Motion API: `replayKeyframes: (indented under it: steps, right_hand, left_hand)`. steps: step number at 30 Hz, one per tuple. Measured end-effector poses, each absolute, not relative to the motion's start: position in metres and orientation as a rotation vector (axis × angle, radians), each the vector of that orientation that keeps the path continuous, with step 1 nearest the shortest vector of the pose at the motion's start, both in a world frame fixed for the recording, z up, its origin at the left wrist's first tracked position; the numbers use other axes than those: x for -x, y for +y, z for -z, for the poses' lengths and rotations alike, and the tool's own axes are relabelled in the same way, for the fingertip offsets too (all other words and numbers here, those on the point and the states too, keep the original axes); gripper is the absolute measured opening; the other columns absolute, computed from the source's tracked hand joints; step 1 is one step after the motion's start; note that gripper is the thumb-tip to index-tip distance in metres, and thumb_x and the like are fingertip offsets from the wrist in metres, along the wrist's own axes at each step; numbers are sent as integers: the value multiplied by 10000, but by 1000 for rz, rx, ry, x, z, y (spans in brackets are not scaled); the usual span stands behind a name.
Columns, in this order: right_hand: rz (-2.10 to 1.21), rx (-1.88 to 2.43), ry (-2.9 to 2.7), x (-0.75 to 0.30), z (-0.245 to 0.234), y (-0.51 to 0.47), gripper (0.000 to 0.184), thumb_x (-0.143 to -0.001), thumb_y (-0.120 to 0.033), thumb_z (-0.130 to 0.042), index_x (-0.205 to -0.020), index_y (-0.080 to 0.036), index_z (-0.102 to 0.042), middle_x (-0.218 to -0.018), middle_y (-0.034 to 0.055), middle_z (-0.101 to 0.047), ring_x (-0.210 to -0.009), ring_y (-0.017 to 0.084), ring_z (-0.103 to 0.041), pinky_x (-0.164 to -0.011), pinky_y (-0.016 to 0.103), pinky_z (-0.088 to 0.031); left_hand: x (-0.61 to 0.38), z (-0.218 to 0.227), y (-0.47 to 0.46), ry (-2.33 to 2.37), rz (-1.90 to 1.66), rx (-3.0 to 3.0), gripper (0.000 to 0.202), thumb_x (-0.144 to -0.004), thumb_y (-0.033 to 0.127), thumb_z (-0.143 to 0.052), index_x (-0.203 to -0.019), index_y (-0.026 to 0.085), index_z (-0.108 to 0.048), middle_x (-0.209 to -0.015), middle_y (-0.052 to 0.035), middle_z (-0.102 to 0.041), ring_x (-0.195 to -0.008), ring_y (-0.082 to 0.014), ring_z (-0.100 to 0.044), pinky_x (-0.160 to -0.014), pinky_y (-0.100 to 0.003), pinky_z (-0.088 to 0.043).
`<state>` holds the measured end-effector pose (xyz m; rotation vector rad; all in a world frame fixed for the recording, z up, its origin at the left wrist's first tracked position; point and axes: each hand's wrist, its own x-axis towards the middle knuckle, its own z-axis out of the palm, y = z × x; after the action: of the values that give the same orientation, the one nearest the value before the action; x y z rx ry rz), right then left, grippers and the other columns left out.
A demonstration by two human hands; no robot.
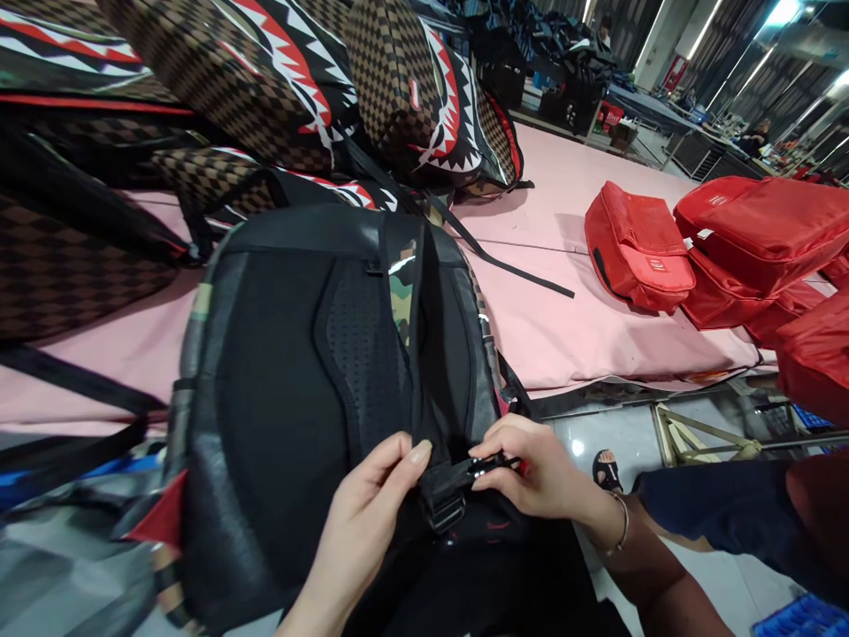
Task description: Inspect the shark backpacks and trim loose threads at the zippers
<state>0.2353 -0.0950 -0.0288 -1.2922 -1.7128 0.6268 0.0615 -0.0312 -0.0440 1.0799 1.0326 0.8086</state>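
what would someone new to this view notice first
The checkered shark-mouth backpacks, heaped at upper left on the pink tabletop, grab the eye first. Next come the bright red bags at its right. Front and centre, the left fingers and right fingers work at the strap of a black-backed backpack.

Five o'clock: small dark object [489, 464] half hidden by right hand [540, 464], kind unclear. Seven o'clock: left hand [363, 518] on black strap [426, 389], outer fingers hidden. Nine: checkered bag [72, 257] cut by left edge. Three: red bag [819, 354] cut by right. Four: co-worker [716, 522] cropped. Two: distant person [754, 139] too small.
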Motion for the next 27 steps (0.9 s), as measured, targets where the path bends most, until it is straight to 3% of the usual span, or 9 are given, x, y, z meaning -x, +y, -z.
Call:
replayKeyframes:
  steps: [13,20,23,27]
  right_hand:
    - [-446,1288,-1776,-229,34,-93,119,-863,-289,-531,-833,-190,-591,-764,46,-623,-758,148,-580,-710,258,-474]
    - [-809,1275,-1277,-225,45,-95,130,-774,-267,-574,-859,-170,-556,-704,-5,-532,-596,99,-479,-557,215,-399]
    - [-956,1288,-1140,-223,53,-93,181,-732,-256,-578,-885,-170,-537,-661,-39,-463,-544,75,-402,-516,192,-351]
    - [-874,1381,-974,-232,68,-86,199,-677,-303,-643,-784,-160,-556,-606,-49,-428,-522,69,-378,-506,190,-339]
  left_hand:
    - [-63,41,-32,1063,-819,-1149,411,-666,479,-663,-521,194,-405,-565,46,-285,-539,-106,-261,-469,-220,-263]
    - [-64,42,-35,1075,-804,-1089,402,-675,480,-663,-534,182,-432,-530,55,-317,-508,-86,-286,-455,-202,-277]
    - [-63,41,-36,1101,-763,-952,383,-598,490,-720,-641,186,-492,-556,49,-443,-527,-98,-418,-505,-209,-361]
    - [-47,40,-36,1217,-802,-939,498,-545,518,-741,-893,225,-539,-654,35,-559,-617,-140,-523,-562,-231,-412]
